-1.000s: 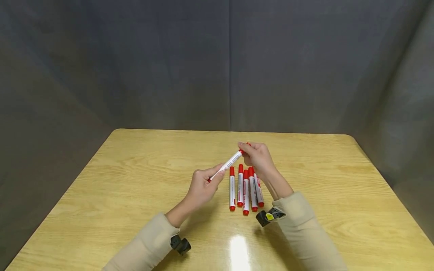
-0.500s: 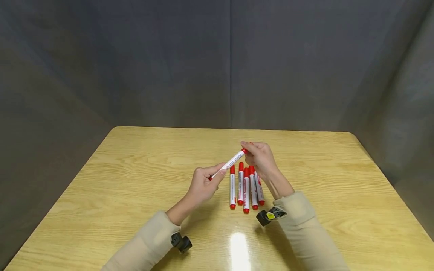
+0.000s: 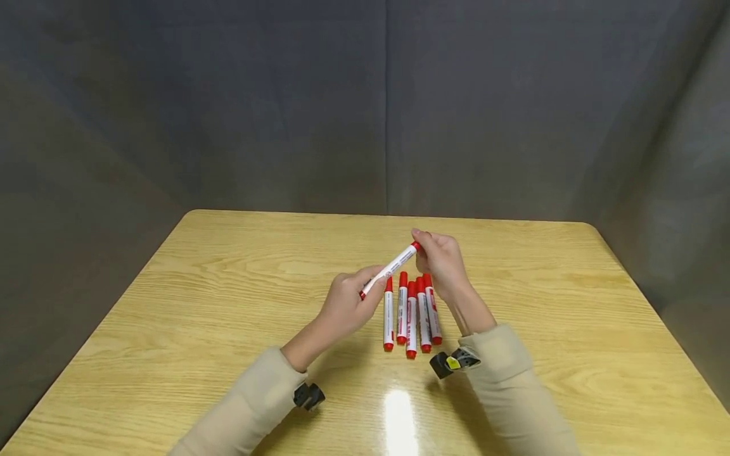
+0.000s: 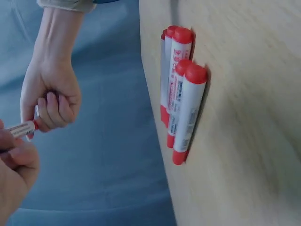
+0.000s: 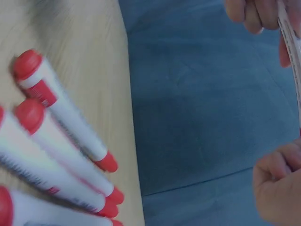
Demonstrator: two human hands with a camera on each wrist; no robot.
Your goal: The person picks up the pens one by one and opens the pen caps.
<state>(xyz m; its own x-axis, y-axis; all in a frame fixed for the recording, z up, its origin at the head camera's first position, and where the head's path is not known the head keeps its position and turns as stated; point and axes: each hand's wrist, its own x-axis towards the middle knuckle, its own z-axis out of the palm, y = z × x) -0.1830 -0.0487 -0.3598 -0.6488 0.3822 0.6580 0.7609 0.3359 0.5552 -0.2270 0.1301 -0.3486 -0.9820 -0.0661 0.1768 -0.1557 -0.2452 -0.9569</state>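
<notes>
A white marker [image 3: 393, 266] with red ends is held slantwise above the table between both hands. My left hand [image 3: 349, 303] grips its lower end between thumb and fingers. At the upper end, my right hand [image 3: 447, 265] pinches the red cap, which is mostly covered by the fingers. In the left wrist view, the right hand's [image 4: 54, 99] other fingers are curled toward the palm. Below the held marker, several more red-capped white markers [image 3: 412, 323] lie side by side on the table, caps pointing away from me.
The wooden table [image 3: 199, 304] has a far edge against a dark grey curtain [image 3: 285, 107]. Dark cloth hangs at both sides too. A small black camera [image 3: 309, 396] sits on the left wrist, another camera [image 3: 447, 364] on the right.
Both hands have shifted slightly up and to the right, carrying the marker with them. Their hold on it looks the same. The markers on the table have stayed in place.
</notes>
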